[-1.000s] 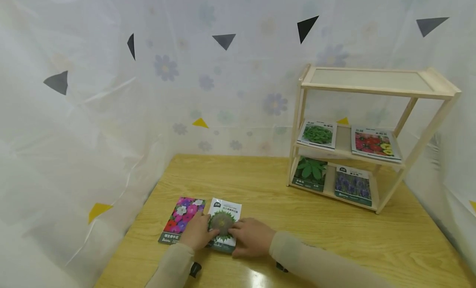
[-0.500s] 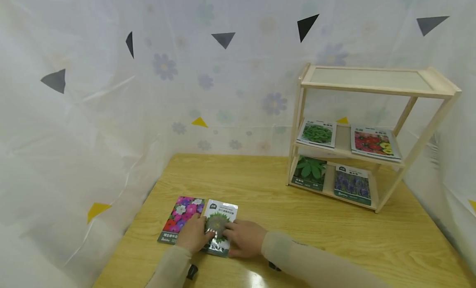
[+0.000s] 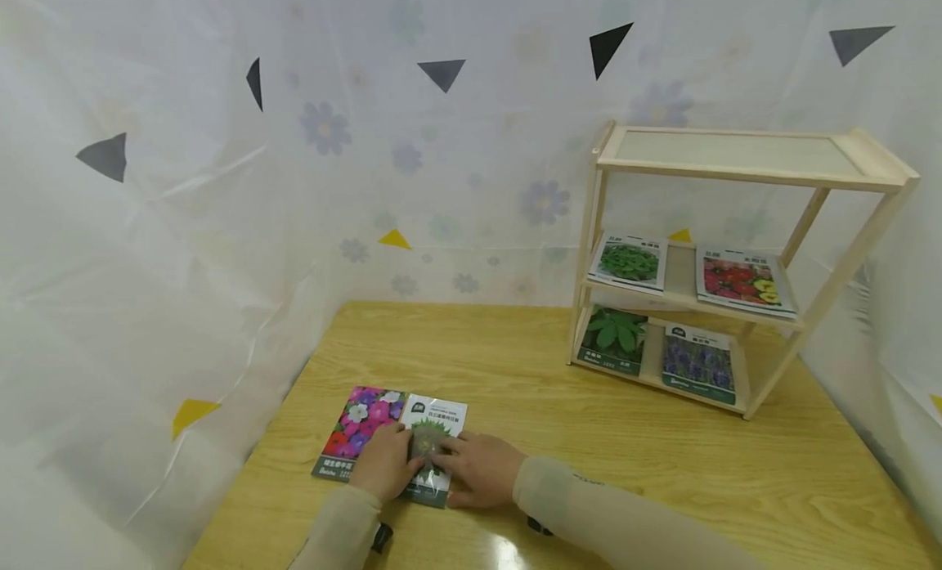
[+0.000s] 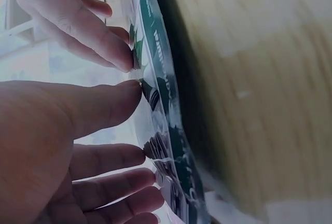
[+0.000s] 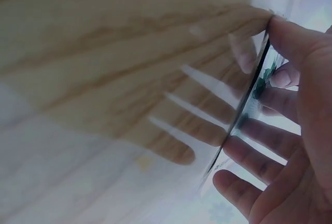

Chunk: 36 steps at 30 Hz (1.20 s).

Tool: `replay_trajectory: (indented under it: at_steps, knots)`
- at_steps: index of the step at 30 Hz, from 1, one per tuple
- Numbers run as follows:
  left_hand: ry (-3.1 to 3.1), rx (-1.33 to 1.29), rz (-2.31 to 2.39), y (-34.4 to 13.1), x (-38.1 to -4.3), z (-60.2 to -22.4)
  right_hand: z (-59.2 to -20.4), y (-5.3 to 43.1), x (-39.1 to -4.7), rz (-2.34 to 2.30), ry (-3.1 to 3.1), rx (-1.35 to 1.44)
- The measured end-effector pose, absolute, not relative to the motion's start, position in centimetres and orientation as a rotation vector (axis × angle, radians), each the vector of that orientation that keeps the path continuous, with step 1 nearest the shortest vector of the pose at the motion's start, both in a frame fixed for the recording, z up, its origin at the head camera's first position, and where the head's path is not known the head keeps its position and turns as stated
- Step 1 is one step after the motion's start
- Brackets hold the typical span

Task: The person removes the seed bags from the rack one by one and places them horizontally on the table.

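Note:
A seed packet with a sunflower picture [image 3: 441, 411] lies flat on the wooden table, right beside a seed packet with pink and purple flowers [image 3: 361, 423]. My left hand [image 3: 383, 464] lies over the line between the two, its thumb pressing the sunflower packet and its fingers spread on the packets' faces. From the right, my right hand [image 3: 486, 469] touches the sunflower packet with extended fingertips, its thumb at the lower right corner. In the right wrist view these fingers [image 5: 259, 167] lie along the packet's edge. Both hands cover part of the packets' lower halves.
At the right back stands a wooden rack [image 3: 751, 177]. Its middle shelf bears a green-leaf packet [image 3: 628, 263] and a red-flower packet [image 3: 743, 282]; below are a single-leaf packet [image 3: 613, 341] and a purple-flower packet [image 3: 697, 364]. A pale sheet [image 3: 471, 169] hangs behind the table.
The sunflower packet has slid left against the flower packet, with my right hand moving left along with it. My left hand has shifted slightly left and stays on the packets.

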<state>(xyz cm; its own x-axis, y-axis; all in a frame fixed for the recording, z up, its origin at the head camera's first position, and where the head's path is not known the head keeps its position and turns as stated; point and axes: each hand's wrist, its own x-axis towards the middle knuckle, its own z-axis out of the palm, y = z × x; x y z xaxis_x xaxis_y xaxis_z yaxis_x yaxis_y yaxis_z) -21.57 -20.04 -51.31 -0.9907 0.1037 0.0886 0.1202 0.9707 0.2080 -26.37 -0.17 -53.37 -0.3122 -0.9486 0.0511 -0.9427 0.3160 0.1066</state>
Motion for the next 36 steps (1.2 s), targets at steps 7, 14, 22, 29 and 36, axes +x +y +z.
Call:
replay_trajectory:
  at_steps: [7, 14, 22, 29, 36]
  knots:
    - [-3.041, -0.191, -0.317, -20.10, -21.61, -51.70, -53.98, -0.29, -26.60, -0.077, -2.474, 1.764]
    - [-3.040, -0.184, -0.277, -20.06, -21.77, -51.91, -53.98, -0.27, -26.56, -0.066, -2.492, 1.748]
    - [-3.061, -0.170, -0.293, -19.83, -21.79, -51.66, -53.57, -0.22, -26.39, -0.079, -2.513, 1.739]
    - [-3.038, -0.192, -0.301, -19.92, -21.71, -51.76, -53.51, -0.24, -26.39, -0.087, -2.513, 1.733]
    - [-3.037, -0.126, -0.293, -19.94, -21.84, -52.06, -53.43, -0.10, -26.23, -0.101, -2.521, 1.738]
